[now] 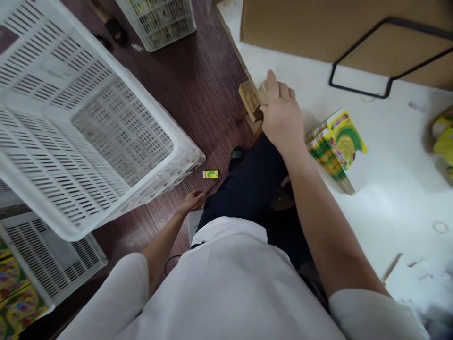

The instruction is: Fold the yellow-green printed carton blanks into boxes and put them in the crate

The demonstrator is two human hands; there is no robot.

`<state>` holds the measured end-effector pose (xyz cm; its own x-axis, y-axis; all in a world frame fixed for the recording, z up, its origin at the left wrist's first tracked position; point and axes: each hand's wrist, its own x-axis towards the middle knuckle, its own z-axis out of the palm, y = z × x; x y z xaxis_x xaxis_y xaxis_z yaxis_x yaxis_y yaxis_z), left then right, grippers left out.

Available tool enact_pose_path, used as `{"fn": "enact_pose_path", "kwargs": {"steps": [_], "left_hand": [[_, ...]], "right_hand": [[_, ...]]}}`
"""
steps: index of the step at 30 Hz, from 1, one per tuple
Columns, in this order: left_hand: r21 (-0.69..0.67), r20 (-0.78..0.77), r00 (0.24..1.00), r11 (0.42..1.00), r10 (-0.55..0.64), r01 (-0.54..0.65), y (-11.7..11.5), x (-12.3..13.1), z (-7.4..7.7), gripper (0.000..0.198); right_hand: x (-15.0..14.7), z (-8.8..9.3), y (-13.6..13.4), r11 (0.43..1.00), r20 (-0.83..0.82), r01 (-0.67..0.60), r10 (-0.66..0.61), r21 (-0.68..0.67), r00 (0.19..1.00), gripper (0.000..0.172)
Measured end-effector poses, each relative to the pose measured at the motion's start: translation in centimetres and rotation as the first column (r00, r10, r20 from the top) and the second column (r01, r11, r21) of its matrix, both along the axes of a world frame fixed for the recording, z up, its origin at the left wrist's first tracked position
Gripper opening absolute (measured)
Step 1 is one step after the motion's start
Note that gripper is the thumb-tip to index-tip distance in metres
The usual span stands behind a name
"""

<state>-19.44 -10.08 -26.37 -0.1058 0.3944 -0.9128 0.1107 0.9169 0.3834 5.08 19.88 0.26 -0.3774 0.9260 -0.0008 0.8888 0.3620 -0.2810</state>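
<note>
My right hand (282,113) covers a tan block (262,93) at the table's (382,203) edge, left hand (194,200) left of the table; can't tell either grip! Cartons (331,153) already bunched there; one box (211,174) floored.

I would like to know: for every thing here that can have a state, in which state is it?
Left hand: lowered beside the leg, fingers curled, grip unclear.
Right hand: at the white table, touching a tan piece, grip unclear.
Yellow-green cartons: bundled in layers on the table.
Small yellow box: lying on the floor.
Large white crate: open-topped.
Far crate: loaded with packages.
Brown cardboard: resting on the table.
</note>
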Motion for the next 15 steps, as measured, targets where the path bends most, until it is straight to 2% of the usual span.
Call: {"fn": "enact_pose_path", "kwargs": {"steps": [7,11,15], "left_hand": [[-0.006,-0.069,0.998,1.000,0.010,-0.010,-0.3,-1.2,1.6,0.035],[0.008,-0.129,0.991,1.000,0.018,-0.017,-2.3,-2.5,3.3,0.034],[0.044,-0.183,0.982,0.998,-0.045,0.054,-4.5,-3.1,5.0,0.033]], "right_hand": [[0.0,0.1,0.1,1.000,-0.021,0.023,-0.023,-0.015,1.000,0.054],[0.0,0.2,0.2,0.998,-0.047,0.042,-0.044,-0.037,0.998,0.052],[0.2,0.0,0.4,0.999,-0.094,0.047,-0.049,-0.024,0.994,0.053]]}}
